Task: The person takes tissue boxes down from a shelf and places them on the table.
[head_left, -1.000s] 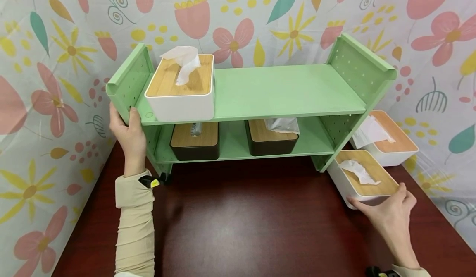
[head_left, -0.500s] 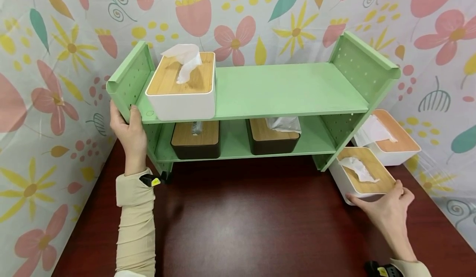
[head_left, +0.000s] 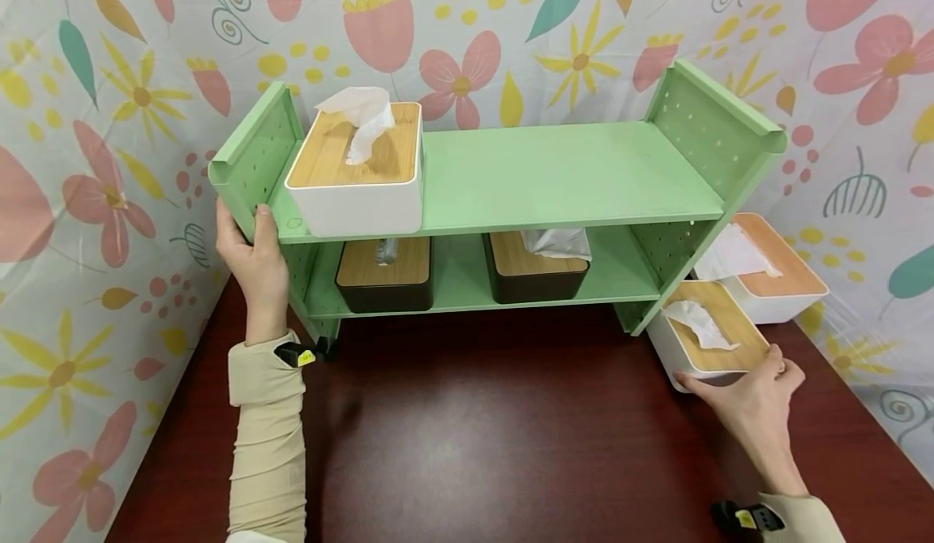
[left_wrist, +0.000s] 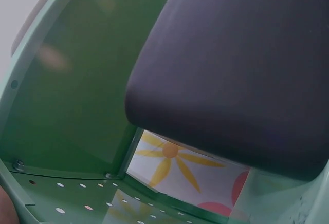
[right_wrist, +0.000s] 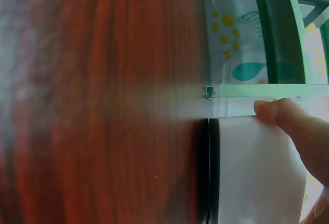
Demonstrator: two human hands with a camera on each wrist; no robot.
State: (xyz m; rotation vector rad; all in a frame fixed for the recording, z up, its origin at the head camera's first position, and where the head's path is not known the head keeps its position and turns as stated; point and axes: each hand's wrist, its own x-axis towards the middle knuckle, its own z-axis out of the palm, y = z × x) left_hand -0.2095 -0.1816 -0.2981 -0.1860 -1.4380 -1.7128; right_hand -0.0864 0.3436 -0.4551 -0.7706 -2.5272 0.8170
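Note:
My left hand (head_left: 255,271) grips the left side panel of a green two-tier shelf (head_left: 569,174), its thumb on the inner side. At the far right, my right hand (head_left: 755,405) holds the near end of a white tissue box (head_left: 704,352) with a wooden lid, thumb on the left, fingers on the right. This box stands beside the shelf's right leg. In the right wrist view the thumb (right_wrist: 270,111) presses the white wall (right_wrist: 257,167) of the box. The left wrist view shows the dark side (left_wrist: 231,75) of a box inside the shelf.
Behind the held box stands another white tissue box (head_left: 784,288). A third white tissue box (head_left: 357,207) sits on the shelf's top tier, left end. Two dark tissue boxes, one left (head_left: 383,296) and one right (head_left: 540,284), are below. A flowered curtain (head_left: 467,40) surrounds the dark red table (head_left: 474,429).
My right hand and the white tissue box have moved slightly back and left, closer to the box behind. My left hand keeps its grip on the shelf's side panel.

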